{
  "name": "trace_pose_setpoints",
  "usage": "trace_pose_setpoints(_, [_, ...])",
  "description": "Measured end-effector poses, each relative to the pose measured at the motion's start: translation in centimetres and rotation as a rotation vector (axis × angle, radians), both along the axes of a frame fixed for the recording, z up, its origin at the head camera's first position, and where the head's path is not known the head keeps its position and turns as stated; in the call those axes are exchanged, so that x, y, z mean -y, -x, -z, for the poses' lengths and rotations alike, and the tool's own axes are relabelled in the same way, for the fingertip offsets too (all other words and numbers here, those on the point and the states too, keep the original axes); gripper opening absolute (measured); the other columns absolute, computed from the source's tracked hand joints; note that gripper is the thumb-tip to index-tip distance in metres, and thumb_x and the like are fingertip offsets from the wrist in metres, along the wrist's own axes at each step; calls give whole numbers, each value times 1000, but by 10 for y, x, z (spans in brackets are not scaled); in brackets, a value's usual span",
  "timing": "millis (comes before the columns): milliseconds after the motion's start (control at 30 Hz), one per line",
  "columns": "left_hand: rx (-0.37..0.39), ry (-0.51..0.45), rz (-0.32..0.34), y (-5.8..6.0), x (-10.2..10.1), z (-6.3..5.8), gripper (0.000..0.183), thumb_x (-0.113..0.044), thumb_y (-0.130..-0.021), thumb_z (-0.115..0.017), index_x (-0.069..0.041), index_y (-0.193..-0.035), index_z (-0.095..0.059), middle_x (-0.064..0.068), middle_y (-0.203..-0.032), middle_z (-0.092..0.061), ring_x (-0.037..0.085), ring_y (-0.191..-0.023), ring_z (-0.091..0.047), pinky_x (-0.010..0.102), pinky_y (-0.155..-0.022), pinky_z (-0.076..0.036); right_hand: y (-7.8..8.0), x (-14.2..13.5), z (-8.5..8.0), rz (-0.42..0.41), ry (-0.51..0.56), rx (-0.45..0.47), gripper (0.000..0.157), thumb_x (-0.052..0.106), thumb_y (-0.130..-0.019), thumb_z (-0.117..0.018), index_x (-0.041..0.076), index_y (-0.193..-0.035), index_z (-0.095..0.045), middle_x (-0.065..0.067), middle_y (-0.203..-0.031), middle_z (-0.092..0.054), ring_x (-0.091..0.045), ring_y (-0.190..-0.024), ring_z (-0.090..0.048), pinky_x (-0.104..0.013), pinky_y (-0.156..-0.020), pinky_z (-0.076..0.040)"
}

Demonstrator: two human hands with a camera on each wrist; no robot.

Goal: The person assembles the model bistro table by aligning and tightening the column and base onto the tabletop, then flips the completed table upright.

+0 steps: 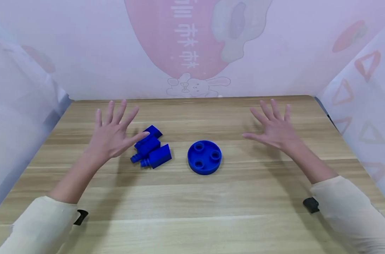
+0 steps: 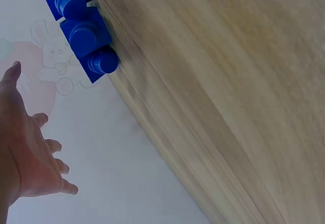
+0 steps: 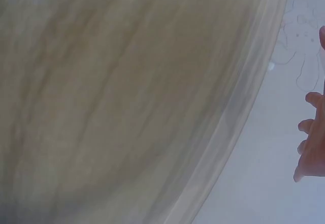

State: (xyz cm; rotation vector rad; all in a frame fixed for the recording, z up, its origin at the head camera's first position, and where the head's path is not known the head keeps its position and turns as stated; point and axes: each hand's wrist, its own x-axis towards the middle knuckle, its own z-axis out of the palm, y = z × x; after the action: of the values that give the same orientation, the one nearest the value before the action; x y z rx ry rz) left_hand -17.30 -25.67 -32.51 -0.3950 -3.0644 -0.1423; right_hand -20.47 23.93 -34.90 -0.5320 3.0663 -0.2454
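Lying between 3 and 4 o'clock from the left hand (image 1: pixel 111 135), and nearer to it than to the right hand (image 1: pixel 275 132), the blocks (image 1: pixel 150 145) sit bunched side by side on the table (image 1: pixel 211 204). Their long axes run roughly from 8 to 2 o'clock, with the knobs (image 1: pixel 134 158) of the two nearer ones at the 8 o'clock end. The disc (image 1: pixel 205 155) rests at about 4 o'clock from the blocks, apart from them, and between 8 and 9 o'clock from the right hand. Both hands hover with fingers spread, grasping nothing; the left thumb overlaps the farthest block in the head view. Count: three blocks, one disc, three sockets (image 1: pixel 215 155) in it.
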Motion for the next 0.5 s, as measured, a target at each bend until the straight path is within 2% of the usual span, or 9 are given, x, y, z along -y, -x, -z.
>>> trace_pose_setpoints(500, [-5,-7,63,-8,-18,1,89,-72,-97,-49,-21,-166,-26,15,-174,-4,40,-158,7,70,-121,5,-7,31,-1,-116,20,-38,96,73,-90,-59,17,-164,-32,-16,-173,-9,-37,-159,8,-71,-120,8])
